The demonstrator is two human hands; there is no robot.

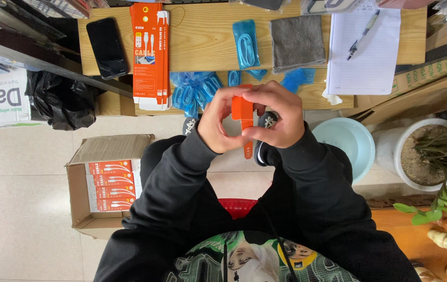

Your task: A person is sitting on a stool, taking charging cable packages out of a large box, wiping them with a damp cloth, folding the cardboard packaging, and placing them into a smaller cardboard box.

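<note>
— Clasped between both hands is a narrow orange carton (242, 112); how is it held?

— It is pinched from either side: the left hand (219, 122) is curled round its left edge, the right hand (277, 121) round its right, fingers closed on it. The carton is kept upright in mid-air over the lap, just on the near side of the wooden bench (202, 42), with its lower end left showing below the hands.

— How can it be expected to handle?

— It is judged to be light, thin cardboard with a smooth printed face: stiff along its folds, easily crushed across its flat sides. It is best taken by the long edges, as is done here, not squeezed on the faces.

— What is laid about it?

— On the bench, matching orange cartons (150, 55) are stacked flat at the left, with a glossy black phone (107, 48) further left. Coiled cables in soft, crinkled blue plastic bags (194, 89) are heaped at the bench's near edge. A grey, napped cloth (297, 43) and a lined notepad (364, 62) with a pen (362, 35) are set to the right. On the floor at the left, an open brown box (106, 180) is packed with more orange cartons.
</note>
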